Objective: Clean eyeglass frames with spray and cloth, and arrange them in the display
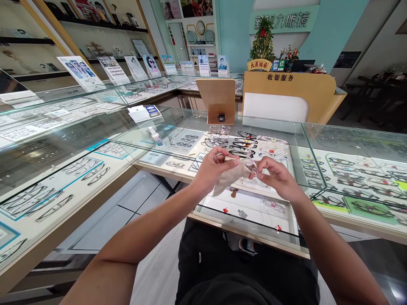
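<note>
In front of me, over the pulled-out drawer, I hold a pair of clear-framed glasses up in the air. My left hand is closed in a pinch on a pale cleaning cloth, which hangs down and meets the near lens. On the other side, my right hand grips the frame between thumb and fingers. One temple arm of the glasses points up and away from me. Below the hands, the drawer holds a clear pair of glasses and small red and grey tags.
Rows of dark-framed glasses lie in the glass case beyond my hands. A spray bottle stands left of them. A wooden-backed mirror stand rises behind. More display cases run along the right and left.
</note>
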Available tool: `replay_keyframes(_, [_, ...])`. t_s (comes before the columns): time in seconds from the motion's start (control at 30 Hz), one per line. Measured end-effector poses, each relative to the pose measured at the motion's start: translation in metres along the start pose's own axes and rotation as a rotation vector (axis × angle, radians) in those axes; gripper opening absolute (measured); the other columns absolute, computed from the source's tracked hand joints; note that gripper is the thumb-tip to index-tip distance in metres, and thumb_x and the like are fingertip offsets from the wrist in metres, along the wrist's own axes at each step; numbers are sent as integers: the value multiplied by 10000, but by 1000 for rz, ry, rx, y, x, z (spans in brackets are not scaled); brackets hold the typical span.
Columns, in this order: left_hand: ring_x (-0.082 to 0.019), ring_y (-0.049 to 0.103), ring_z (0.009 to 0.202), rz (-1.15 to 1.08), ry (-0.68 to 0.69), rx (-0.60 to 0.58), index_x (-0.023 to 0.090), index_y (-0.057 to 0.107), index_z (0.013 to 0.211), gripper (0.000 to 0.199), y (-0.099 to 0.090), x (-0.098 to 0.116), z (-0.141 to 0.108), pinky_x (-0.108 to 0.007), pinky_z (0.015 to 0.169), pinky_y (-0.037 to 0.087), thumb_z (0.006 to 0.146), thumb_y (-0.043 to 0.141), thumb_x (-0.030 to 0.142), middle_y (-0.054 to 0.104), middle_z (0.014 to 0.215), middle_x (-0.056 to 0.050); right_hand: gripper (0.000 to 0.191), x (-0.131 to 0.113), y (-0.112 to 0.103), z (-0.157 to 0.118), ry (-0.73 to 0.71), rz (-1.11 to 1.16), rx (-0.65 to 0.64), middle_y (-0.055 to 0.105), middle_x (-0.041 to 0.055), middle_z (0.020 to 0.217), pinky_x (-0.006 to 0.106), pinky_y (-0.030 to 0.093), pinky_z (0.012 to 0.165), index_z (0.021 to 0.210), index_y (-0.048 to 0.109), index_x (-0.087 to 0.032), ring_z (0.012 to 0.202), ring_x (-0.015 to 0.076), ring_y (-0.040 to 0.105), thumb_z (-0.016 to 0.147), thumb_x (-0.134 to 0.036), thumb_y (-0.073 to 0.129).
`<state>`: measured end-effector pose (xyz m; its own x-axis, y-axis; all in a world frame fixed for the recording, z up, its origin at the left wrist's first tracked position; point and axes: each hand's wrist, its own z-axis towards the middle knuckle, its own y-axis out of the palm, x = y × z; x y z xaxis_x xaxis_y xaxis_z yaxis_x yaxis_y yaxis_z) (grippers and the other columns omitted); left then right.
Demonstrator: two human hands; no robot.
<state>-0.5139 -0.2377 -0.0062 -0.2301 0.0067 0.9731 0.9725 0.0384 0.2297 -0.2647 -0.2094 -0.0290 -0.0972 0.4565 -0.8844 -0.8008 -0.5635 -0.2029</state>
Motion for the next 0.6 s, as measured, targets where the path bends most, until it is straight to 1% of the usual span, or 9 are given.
replay_keyframes(0.17, [-193, 755, 808, 44, 30, 13, 228, 595, 955, 623, -6, -1, 4, -333, 737, 597, 623, 1085, 422, 844, 1057, -48, 171, 0, -2, -1, 11, -26, 0, 817, 44, 1032, 452, 535, 943, 993, 651, -304, 1010, 271, 719, 1097, -433, 694])
replay_keyframes(0.27, [-185, 751, 814, 33, 16, 18, 221, 594, 949, 626, -8, -2, 6, -314, 719, 581, 611, 1089, 399, 848, 1056, -55, 160, -2, -2, -1, 5, -42, 3, 805, 46, 1046, 444, 528, 936, 1005, 652, -304, 1014, 266, 710, 1102, -426, 686])
replay_keyframes(0.37, [-183, 752, 801, -11, -6, 12, 221, 585, 959, 635, -5, -3, 7, -306, 700, 564, 608, 1088, 389, 852, 1058, -60, 163, -3, 4, 0, -16, -87, 2, 773, 40, 1030, 431, 512, 925, 1007, 642, -298, 999, 258, 692, 1104, -422, 680])
replay_keyframes(0.5, [-197, 761, 811, -49, -22, -15, 222, 577, 956, 647, -2, -2, 9, -313, 722, 555, 591, 1088, 380, 853, 1046, -66, 179, 0, 12, 1, 5, -188, 47, 725, 28, 993, 403, 488, 888, 995, 640, -285, 929, 228, 656, 1099, -423, 688])
replay_keyframes(0.6, [-191, 745, 801, -25, -8, 9, 221, 587, 939, 631, -3, -1, 11, -319, 730, 552, 586, 1085, 381, 849, 1053, -61, 196, 2, 11, 1, 9, -120, 75, 753, 37, 1008, 404, 517, 904, 997, 654, -283, 958, 232, 694, 1088, -448, 709])
